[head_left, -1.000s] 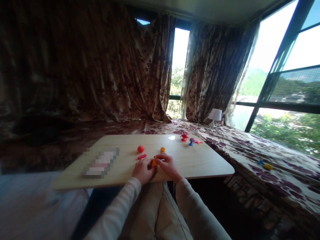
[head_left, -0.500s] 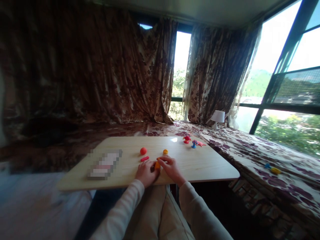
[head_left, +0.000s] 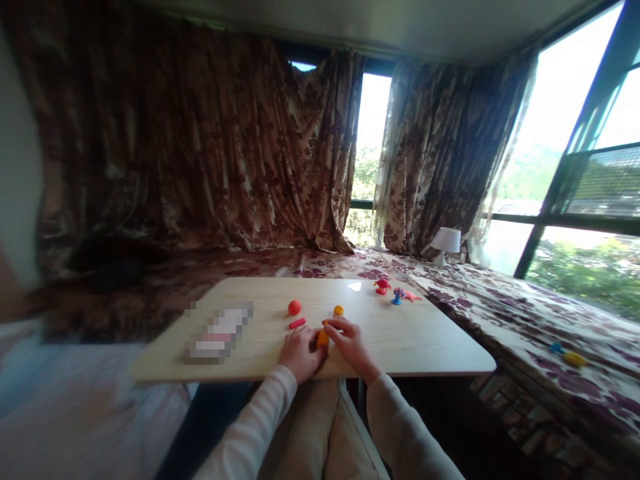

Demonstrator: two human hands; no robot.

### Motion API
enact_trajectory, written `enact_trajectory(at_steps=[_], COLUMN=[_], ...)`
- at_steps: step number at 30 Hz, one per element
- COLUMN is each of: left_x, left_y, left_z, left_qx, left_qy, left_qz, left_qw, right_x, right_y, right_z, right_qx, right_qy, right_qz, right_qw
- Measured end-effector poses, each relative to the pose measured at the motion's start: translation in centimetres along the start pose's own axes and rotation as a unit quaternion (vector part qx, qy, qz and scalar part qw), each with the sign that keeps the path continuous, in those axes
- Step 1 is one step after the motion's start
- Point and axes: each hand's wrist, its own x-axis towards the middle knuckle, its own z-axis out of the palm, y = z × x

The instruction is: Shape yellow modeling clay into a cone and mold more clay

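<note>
Pale wood table (head_left: 415, 333); both hands together, fingers on orange piece (head_left: 323, 337); floral curtains (head_left: 240, 153); white lamp (head_left: 447, 241) beyond

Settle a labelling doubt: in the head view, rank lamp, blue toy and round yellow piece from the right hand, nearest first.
1. Round yellow piece, just beyond the right hand.
2. Blue toy, table's far right.
3. Lamp, beyond the table.

At the table's six o'clock edge, the left hand (head_left: 301, 353) holds an orange piece (head_left: 323, 338), and the right hand (head_left: 350, 343) touches its top. From that piece, a red ball (head_left: 295, 307) lies at about eleven o'clock and a yellow piece (head_left: 339, 311) at one o'clock. A white lamp (head_left: 447, 243) stands beyond the table (head_left: 430, 340) toward two o'clock.
</note>
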Motion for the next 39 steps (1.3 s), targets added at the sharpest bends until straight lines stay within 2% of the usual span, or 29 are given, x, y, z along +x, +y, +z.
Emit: enact_trajectory(at_steps=[13, 23, 39], left_x=[0.17, 0.20, 0.32], left_y=[-0.07, -0.03, -0.43], left_z=[-0.04, -0.10, -0.01], left_qx=[-0.009, -0.040, -0.037], left_qy=[-0.004, 0.006, -0.007], left_qz=[0.007, -0.023, -0.012], left_qw=[1.000, 0.999, 0.999], right_x=[0.25, 0.20, -0.05], right_y=[-0.86, -0.44, -0.85], right_z=[0.15, -0.25, -0.24], right_qx=[-0.001, 0.010, 0.003], right_qy=[0.014, 0.009, -0.003], right_qz=[-0.020, 0.018, -0.016], right_qw=[1.000, 1.000, 1.000])
